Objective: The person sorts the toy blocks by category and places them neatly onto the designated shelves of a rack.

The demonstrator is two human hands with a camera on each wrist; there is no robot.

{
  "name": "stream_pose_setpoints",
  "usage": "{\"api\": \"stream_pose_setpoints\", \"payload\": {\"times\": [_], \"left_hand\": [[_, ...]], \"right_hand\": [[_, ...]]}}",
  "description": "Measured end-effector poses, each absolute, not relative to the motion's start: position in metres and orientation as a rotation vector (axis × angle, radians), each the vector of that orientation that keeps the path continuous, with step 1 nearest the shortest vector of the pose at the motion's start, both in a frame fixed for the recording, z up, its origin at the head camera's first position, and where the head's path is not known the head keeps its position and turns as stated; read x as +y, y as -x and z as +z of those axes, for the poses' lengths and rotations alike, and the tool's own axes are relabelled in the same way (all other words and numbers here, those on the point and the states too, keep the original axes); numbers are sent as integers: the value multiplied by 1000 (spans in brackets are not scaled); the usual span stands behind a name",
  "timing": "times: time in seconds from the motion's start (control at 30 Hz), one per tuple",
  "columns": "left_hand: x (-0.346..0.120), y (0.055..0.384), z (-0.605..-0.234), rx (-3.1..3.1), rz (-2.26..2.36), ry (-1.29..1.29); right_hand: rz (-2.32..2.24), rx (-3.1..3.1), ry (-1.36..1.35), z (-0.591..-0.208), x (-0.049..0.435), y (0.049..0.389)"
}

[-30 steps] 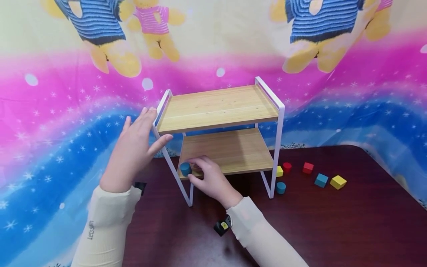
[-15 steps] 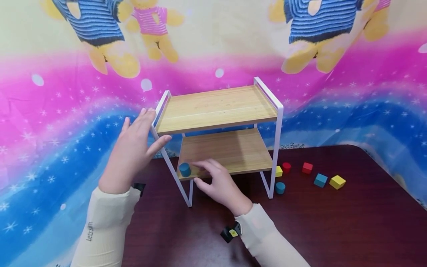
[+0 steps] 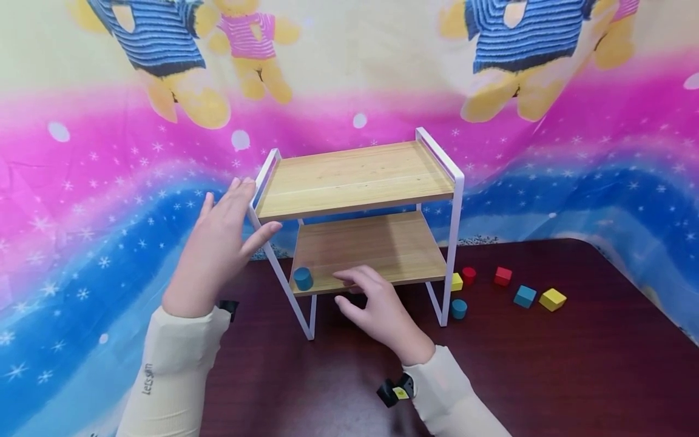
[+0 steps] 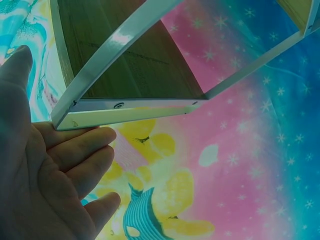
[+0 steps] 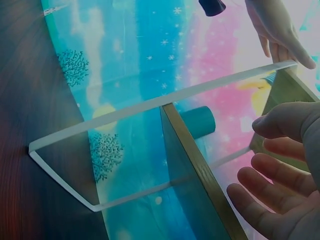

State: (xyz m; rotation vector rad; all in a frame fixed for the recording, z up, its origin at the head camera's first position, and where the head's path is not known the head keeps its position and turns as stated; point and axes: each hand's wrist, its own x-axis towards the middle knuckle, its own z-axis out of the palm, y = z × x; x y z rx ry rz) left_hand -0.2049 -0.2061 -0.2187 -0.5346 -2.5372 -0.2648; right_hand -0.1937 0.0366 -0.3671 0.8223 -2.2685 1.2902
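Note:
A two-tier wooden shelf (image 3: pixel 355 176) with white metal side frames stands on the dark table. On its lower board (image 3: pixel 371 243), near the front left corner, a blue cylinder block (image 3: pixel 303 278) stands upright. My left hand (image 3: pixel 213 243) touches the shelf's upper left frame with straight fingers; in the left wrist view the fingers (image 4: pixel 82 150) lie at the frame's corner. In front of the lower board my right hand (image 3: pixel 382 309) hovers with relaxed, spread fingers and nothing between them. The right wrist view shows the blue cylinder (image 5: pixel 199 122) apart from those fingers (image 5: pixel 270 185).
Right of the shelf lie a yellow block (image 3: pixel 456 281), a red cylinder (image 3: pixel 468 275), a blue cylinder (image 3: pixel 459 309), a red cube (image 3: pixel 503 276), a blue cube (image 3: pixel 525 296) and a yellow cube (image 3: pixel 553 299). A printed cloth (image 3: pixel 349 73) hangs behind the table (image 3: pixel 546 376).
My right hand has let go of the blue cylinder on the lower board and drawn back to the right. The left hand has stayed at the frame.

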Motion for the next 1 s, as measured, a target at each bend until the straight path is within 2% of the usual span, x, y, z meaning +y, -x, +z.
{"api": "stream_pose_setpoints", "payload": {"times": [1.0], "left_hand": [[-208,207,-219,-2545,-267,542]], "right_hand": [[1104,-2184,-705,-369,101,177]]}}
